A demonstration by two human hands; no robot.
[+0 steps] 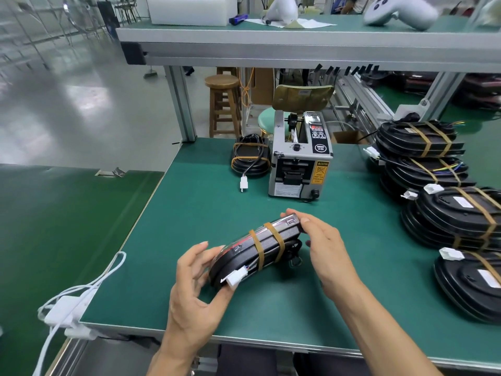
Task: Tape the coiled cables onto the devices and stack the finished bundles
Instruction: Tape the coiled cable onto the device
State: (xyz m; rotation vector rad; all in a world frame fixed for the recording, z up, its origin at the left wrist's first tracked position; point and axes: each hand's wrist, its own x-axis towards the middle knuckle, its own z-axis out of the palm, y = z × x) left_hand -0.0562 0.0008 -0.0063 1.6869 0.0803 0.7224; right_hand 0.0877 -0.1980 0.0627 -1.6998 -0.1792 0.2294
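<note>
Black oval plastic device (254,253) with a coiled black cable bound to it by two tan tape bands (268,246), held tilted on edge above the green bench mat (271,302), near the front middle of the bench. Left hand (195,286): fingers and thumb curled round the near end of the device, thumb just beside the white plug connector (235,279) that sticks out there. Right hand (322,251): fingers curled over the far end, thumb below, gripping the same device. Grey automatic tape dispenser (299,164) standing upright at the back middle of the mat, yellow caution label on its front. Second black device with tan-taped cable (250,158) lying flat just left of the dispenser, touching or nearly touching its side, white connector (243,183) trailing forward onto the mat. Stacks of finished black taped bundles (433,185) ranged along the right edge of the bench, from back to front, white connectors protruding toward the middle. White cables and adapter block (65,310) hanging off the left front corner. Round wooden stool (222,104) on the floor behind the bench. Upper green shelf (339,25) carrying a white foam block (189,9) and a grey handheld controller (398,10), blurred.
</note>
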